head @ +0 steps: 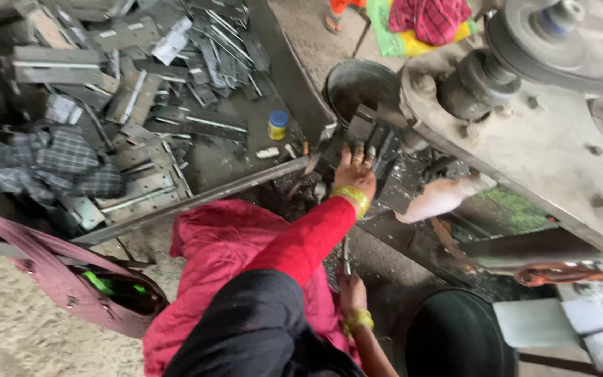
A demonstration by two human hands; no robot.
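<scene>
- Grey cast-metal press machine [553, 139] fills the upper right, with a round pulley wheel [539, 35] at its top.
- Heap of flat grey metal strips [148, 77] lies at upper left, partly on a metal tray [197, 199]; a checked cloth [50, 164] lies over its left part.
- Pink bag [71, 279] sits on the sandy floor at lower left.
- Two dark round buckets: one [357, 84] behind the press bed, one [455, 338] at the lower edge.
- Left hand [354, 172], red sleeve and yellow bangles, is extended to the press bed, fingers spread flat on dark metal pieces [371, 136]; gripping nothing that can be seen.
- Right hand [352, 290], near the lap, is closed round a thin metal rod [345, 255] held upright.
- Small yellow jar [278, 126] with a blue lid stands on the tray.
</scene>
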